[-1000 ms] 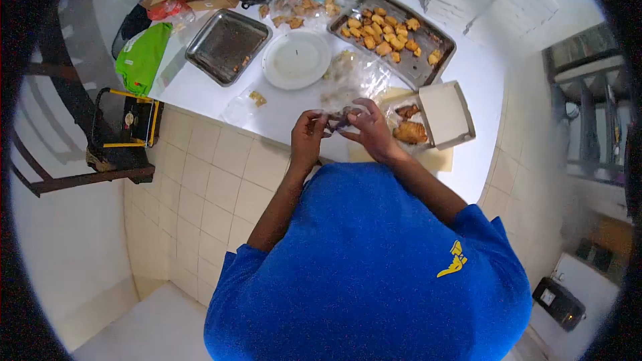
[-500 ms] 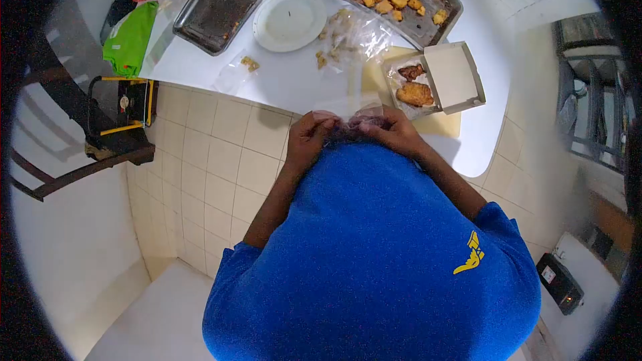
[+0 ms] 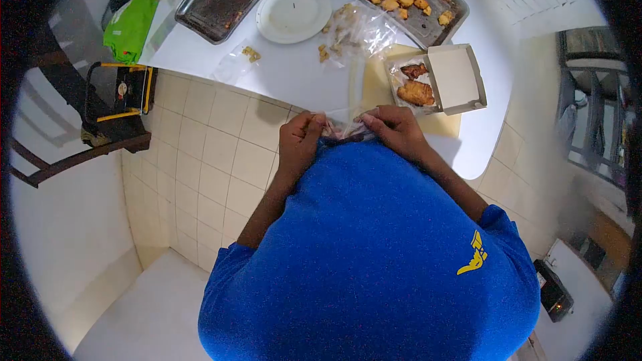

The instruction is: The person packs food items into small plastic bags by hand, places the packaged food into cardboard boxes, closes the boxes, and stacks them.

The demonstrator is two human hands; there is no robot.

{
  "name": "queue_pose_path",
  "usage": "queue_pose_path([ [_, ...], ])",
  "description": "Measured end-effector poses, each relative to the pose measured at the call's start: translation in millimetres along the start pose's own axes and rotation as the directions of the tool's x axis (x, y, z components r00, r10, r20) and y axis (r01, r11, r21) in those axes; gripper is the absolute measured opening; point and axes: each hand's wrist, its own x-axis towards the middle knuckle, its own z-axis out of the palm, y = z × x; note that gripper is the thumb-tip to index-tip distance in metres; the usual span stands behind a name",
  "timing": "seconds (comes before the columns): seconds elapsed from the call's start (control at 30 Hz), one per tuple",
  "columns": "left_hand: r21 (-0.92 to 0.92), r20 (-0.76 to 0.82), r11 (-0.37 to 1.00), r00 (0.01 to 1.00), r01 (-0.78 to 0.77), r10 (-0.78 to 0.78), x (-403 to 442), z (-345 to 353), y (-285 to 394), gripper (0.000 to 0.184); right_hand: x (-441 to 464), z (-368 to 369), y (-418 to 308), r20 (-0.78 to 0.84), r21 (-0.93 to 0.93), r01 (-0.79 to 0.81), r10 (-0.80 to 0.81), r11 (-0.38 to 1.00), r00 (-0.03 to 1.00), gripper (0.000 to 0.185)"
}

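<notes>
Left hand (image 3: 299, 144), right hand (image 3: 399, 131): grip pinched on clear plastic bag (image 3: 344, 127) (contents mostly hidden); uneven pull could tear it.

Since a second ago: left hand (image 3: 299, 144) and right hand (image 3: 399, 132) pulled back from the food bag (image 3: 358, 30), clear gap now; clear plastic (image 3: 342, 124) stretched between them, where dark purplish bit showed before.
</notes>
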Motion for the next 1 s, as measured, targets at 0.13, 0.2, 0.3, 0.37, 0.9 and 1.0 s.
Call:
queue_pose_path([
  [0.13, -0.265, 0.034, 0.930, 0.967, 0.253, -0.253, 11, 3, -13, 0.017, 4, 0, 3, 0.038, 0.204, -0.179, 0.174, 0.963, 0.984, 0.024],
  [0.2, -0.344, 0.121, 0.870, 0.936, 0.353, -0.332, 15, 2, -23, 0.016, 5, -1, -4, 0.063, 0.252, -0.305, 0.299, 0.918, 0.952, 0.036],
  [0.3, -0.331, 0.137, 0.860, 0.921, 0.389, -0.364, 17, 3, -26, 0.021, 6, -1, 9, 0.091, 0.312, -0.317, 0.304, 0.896, 0.948, 0.043],
  [0.37, -0.304, 0.169, 0.849, 0.901, 0.432, -0.399, 19, 2, -33, 0.026, 7, -2, 13, 0.051, 0.230, -0.241, 0.235, 0.943, 0.971, 0.044],
  [0.9, 0.079, 0.462, 0.987, 0.872, 0.138, -0.159, 34, -5, -18, 0.030, 22, -20, 21, 0.392, -0.182, 0.165, -0.082, 0.969, 0.916, 0.022],
  [1.0, 0.184, 0.548, 0.982, 0.825, 0.042, -0.138, 32, -15, -27, 0.029, 18, -23, 8, 0.363, 0.014, -0.186, 0.169, 0.982, 0.916, 0.029],
])
